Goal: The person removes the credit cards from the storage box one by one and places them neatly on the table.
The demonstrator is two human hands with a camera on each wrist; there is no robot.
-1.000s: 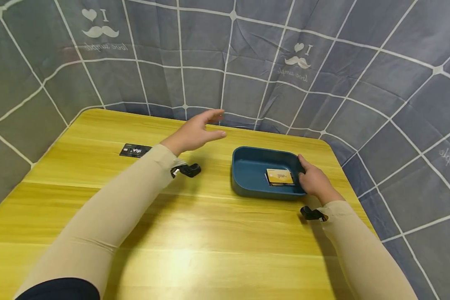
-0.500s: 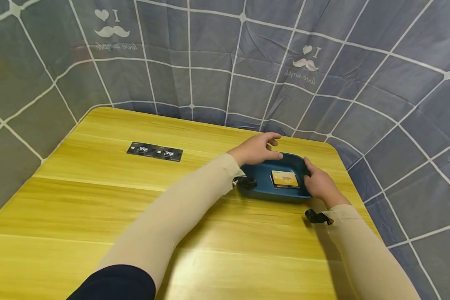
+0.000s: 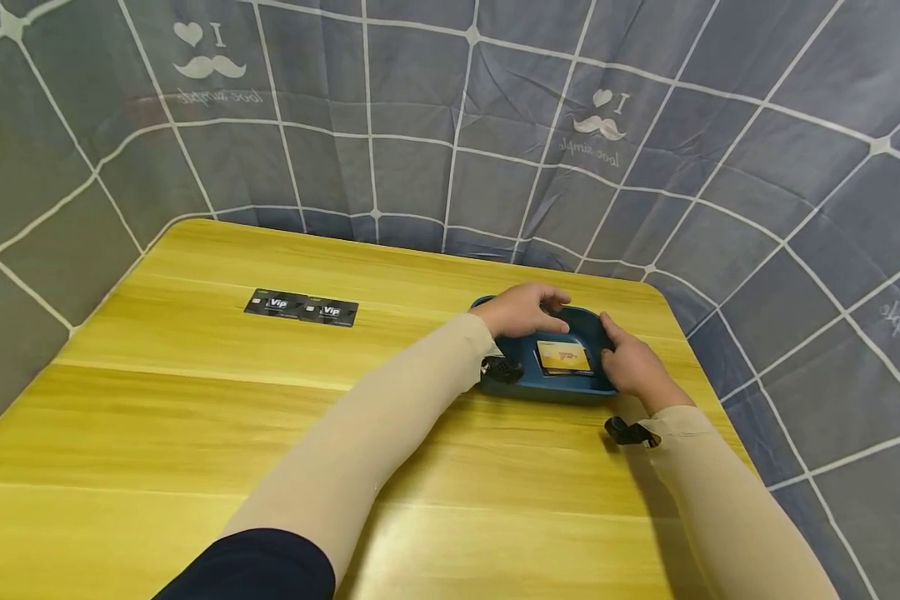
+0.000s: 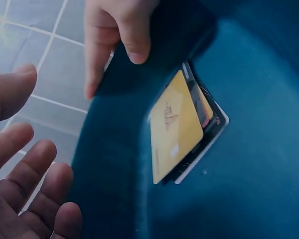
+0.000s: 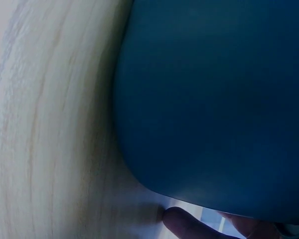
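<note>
A blue rectangular box with raised walls stands on the table. Inside it lies a small stack of cards, a yellow card on top and darker ones under it. My right hand grips the box's right wall, thumb inside the rim. Above the box's left part hovers my left hand, fingers loosely bent and holding nothing; the left wrist view shows its fingers apart from the cards. Two black cards marked Vip, a left one and a right one, lie side by side on the table.
The yellow wood-grain table has rounded far corners. A grey tile-patterned curtain hangs close behind it and along both sides. A black wrist device on the left sleeve sits just over the box's near left corner.
My left hand has moved right from the table's middle to above the box, uncovering the right black card. The right hand stays on the box wall, and the box has not visibly moved.
</note>
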